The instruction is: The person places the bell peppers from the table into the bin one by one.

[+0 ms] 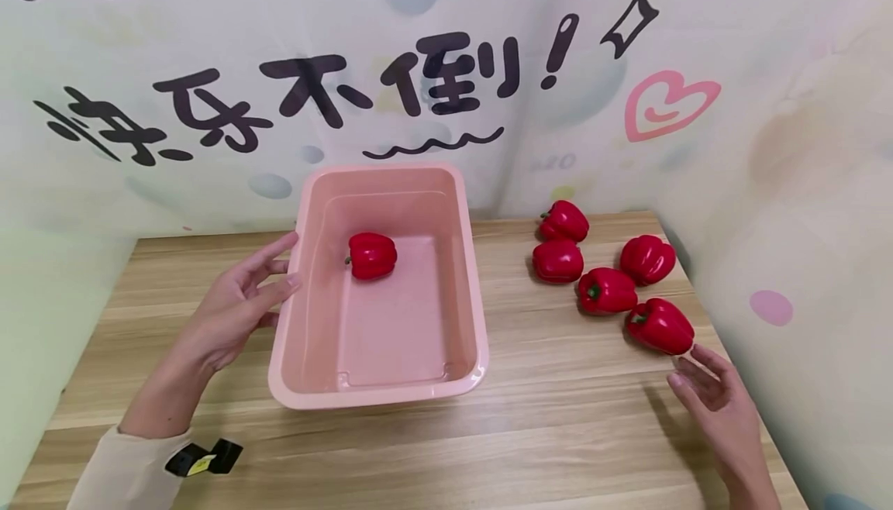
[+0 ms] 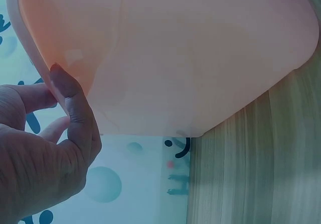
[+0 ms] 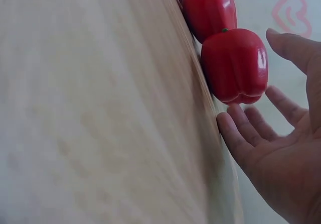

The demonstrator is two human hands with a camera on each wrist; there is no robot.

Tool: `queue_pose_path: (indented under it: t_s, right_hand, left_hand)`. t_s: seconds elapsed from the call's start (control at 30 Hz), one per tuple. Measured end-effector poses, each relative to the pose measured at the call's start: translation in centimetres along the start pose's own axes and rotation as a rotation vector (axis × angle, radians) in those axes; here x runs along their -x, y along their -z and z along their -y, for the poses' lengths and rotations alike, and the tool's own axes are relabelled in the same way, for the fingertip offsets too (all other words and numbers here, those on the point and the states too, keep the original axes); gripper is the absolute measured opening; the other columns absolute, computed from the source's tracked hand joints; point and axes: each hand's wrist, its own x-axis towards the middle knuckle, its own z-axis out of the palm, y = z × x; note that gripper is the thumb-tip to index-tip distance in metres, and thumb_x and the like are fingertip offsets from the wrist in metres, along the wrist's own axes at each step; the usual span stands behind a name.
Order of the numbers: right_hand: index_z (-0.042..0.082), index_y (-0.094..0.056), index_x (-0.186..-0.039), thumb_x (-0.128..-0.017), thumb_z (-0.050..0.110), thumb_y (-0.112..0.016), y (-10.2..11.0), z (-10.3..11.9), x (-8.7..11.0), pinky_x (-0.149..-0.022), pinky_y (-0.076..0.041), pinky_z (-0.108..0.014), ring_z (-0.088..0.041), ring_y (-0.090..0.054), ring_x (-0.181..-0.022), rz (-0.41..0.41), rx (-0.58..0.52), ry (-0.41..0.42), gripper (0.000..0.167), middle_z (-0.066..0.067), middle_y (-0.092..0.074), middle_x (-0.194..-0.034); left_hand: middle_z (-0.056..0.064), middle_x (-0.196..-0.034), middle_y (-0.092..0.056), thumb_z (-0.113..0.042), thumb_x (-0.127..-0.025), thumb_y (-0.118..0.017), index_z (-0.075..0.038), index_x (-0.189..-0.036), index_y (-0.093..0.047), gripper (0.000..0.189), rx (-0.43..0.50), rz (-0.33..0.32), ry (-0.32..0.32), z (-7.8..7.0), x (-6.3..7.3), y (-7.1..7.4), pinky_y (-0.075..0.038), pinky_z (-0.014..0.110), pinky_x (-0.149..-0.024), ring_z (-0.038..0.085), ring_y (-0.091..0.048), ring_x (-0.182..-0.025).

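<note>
A pink plastic bin (image 1: 393, 339) stands on the table with one red bell pepper (image 1: 373, 256) inside, its stem toward the left. At the bin's left side my left hand (image 1: 240, 304) holds the rim; the left wrist view shows fingers on both sides of that rim (image 2: 31, 53). My right hand (image 1: 722, 409) is at the right of the table, thumb and fingers spread. Just beyond its fingertips lies the nearest red bell pepper (image 1: 660, 326). In the right wrist view this pepper (image 3: 235, 66) sits between thumb and fingers, not gripped.
Several other red bell peppers (image 1: 607, 291) lie grouped at the right rear of the wooden table (image 1: 530, 432). A white printed cloth (image 1: 558, 146) hangs behind the table and along its right side. A black strap with a yellow label (image 1: 201, 462) is on my left sleeve.
</note>
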Motion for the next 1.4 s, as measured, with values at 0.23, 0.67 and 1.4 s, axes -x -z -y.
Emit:
queue_pose_path:
  t_s: [0.23, 0.67, 1.4]
  right_hand:
    - [0.020, -0.044, -0.156, -0.092, 0.003, -0.080, -0.5, 0.3, -1.3, -0.086, -0.052, 0.000, 0.013, -0.064, -0.108, -0.018, 0.091, -0.083, 0.075, 0.017, -0.057, -0.135]
    - [0.022, -0.025, -0.169, -0.095, 0.020, -0.081, -1.8, 0.6, -4.1, -0.091, -0.044, 0.004, 0.011, -0.047, -0.115, 0.007, 0.371, -0.080, 0.092, -0.013, -0.041, -0.161]
    - [0.027, -0.020, -0.171, -0.088, 0.035, -0.087, -3.2, 1.3, -6.8, -0.078, -0.039, -0.005, -0.045, -0.035, -0.142, 0.071, 0.517, -0.045, 0.107, -0.021, -0.033, -0.167]
  left_hand:
    - [-0.002, -0.125, -0.056, -0.010, -0.106, -0.063, -0.013, -0.169, -0.025, 0.074, 0.002, -0.008, 0.007, 0.1, 0.1, 0.0, -0.068, 0.033, -0.072, 0.008, -0.074, -0.096]
    - [-0.001, -0.125, -0.056, -0.010, -0.106, -0.063, -0.013, -0.169, -0.026, 0.074, -0.003, -0.012, 0.011, 0.3, 0.1, -0.1, -0.067, 0.032, -0.071, 0.007, -0.074, -0.096]
    - [-0.001, -0.125, -0.057, -0.009, -0.105, -0.064, -0.013, -0.169, -0.028, 0.073, 0.003, -0.022, 0.007, 0.0, 0.1, 0.0, -0.068, 0.032, -0.071, 0.008, -0.074, -0.095]
